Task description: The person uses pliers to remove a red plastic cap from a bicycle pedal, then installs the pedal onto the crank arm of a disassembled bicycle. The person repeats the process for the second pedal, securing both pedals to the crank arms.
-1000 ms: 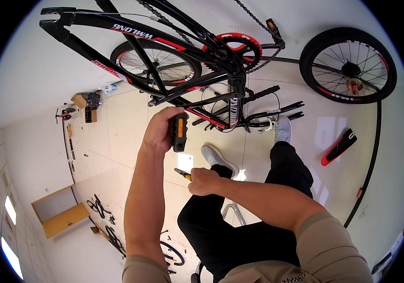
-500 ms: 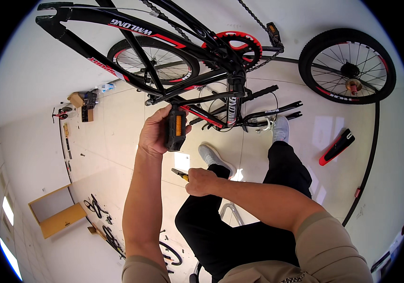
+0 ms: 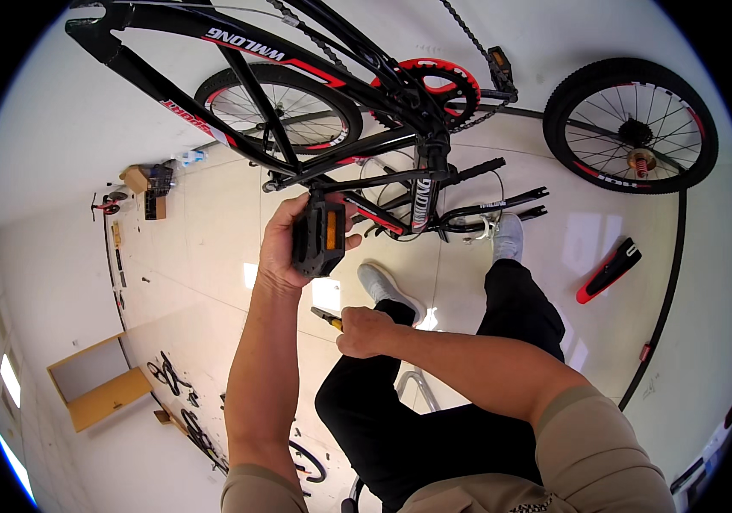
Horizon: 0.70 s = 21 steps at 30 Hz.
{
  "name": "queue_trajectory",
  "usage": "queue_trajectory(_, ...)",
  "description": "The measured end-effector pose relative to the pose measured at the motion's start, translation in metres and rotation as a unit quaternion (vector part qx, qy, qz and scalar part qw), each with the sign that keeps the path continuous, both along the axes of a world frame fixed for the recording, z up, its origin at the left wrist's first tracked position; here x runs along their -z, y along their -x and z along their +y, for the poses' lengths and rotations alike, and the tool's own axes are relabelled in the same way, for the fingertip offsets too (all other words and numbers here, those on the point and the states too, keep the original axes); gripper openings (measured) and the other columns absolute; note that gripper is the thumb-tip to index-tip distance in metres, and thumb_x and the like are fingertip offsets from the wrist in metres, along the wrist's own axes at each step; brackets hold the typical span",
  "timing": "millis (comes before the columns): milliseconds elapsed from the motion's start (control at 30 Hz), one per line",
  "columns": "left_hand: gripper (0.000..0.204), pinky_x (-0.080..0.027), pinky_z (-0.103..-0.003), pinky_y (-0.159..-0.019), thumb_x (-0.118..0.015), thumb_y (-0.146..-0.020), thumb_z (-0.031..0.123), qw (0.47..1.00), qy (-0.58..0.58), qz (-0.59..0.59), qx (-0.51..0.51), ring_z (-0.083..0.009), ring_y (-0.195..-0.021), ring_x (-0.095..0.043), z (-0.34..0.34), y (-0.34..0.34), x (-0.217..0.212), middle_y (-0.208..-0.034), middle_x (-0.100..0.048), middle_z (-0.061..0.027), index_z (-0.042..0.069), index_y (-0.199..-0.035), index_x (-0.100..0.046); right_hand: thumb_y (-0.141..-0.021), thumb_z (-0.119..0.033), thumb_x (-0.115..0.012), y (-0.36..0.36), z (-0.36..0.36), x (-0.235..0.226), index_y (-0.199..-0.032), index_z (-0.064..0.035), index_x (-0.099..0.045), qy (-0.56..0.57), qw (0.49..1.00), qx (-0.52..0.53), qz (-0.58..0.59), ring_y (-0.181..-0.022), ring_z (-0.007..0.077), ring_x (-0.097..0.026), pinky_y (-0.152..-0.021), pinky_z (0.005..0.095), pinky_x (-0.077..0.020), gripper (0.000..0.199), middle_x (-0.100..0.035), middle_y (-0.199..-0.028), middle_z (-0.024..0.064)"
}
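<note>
My left hand (image 3: 285,239) is closed around a black bicycle pedal (image 3: 320,238) with an orange reflector. The pedal sits at the end of the black crank arm (image 3: 374,181), and some fingertips show past its right side. Above spreads the black bicycle frame (image 3: 250,107) with red and white markings, its red chainring (image 3: 455,81) and chain at the far side. Lower and to the right, my right hand (image 3: 366,332) is closed on a hand tool (image 3: 326,318) with a dark tip and some yellow near the fingers. The fist hides most of this tool, so its kind does not show.
A loose rear wheel (image 3: 631,125) leans at the far right. Another wheel (image 3: 279,107) is behind the frame. A black fork (image 3: 502,203) lies near my right shoe (image 3: 508,237). A red-and-black mudguard-like part (image 3: 609,270) rests on the floor. Open cabinet (image 3: 109,396) at lower left.
The pedal has turned slightly on its axle and shows more of its left face. My left hand has moved a little to the right with it. My right hand stays nearly still.
</note>
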<state>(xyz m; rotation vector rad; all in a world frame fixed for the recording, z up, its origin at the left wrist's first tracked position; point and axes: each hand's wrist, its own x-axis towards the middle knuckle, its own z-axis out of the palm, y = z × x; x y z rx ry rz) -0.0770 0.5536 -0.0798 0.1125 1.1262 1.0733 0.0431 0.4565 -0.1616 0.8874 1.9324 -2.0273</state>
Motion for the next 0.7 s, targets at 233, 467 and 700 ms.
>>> queue_trajectory(233,0.033,-0.054,-0.056,-0.088,-0.056,-0.093,0.025,0.994,-0.015,-0.094,0.046,-0.0323,-0.084,-0.066,0.001,0.03,0.014,-0.1,-0.069,-0.0206,-0.004,-0.105,-0.067,-0.08,-0.021,-0.058,0.002,-0.004,0.0,-0.106,0.0087,-0.064,-0.002,1.0,-0.022,-0.015,-0.106,0.0399,-0.066,-0.09,0.0451,-0.0524,0.04,-0.068,-0.108,0.0282)
queue_trajectory(467,0.03,-0.061,-0.043,-0.074,-0.063,-0.09,0.021,0.993,0.081,-0.004,0.086,-0.0273,-0.079,-0.071,0.012,0.044,0.004,-0.091,-0.072,-0.0181,-0.007,-0.102,-0.067,-0.078,-0.018,-0.057,0.001,-0.003,0.003,-0.103,0.0089,-0.065,0.002,1.0,-0.008,-0.007,-0.102,0.041,-0.067,-0.088,0.0458,-0.0528,0.038,-0.068,-0.104,0.0282)
queue_trajectory(700,0.025,-0.06,-0.036,-0.069,-0.07,-0.085,0.017,0.954,0.159,0.217,0.133,-0.0214,-0.077,-0.07,0.031,0.023,-0.024,-0.09,-0.073,-0.0139,-0.004,-0.1,-0.068,-0.078,-0.017,-0.056,-0.002,0.002,0.0,-0.101,0.0098,-0.065,0.012,1.0,-0.02,-0.009,-0.1,0.0417,-0.067,-0.086,0.0462,-0.0536,0.037,-0.068,-0.102,0.0305)
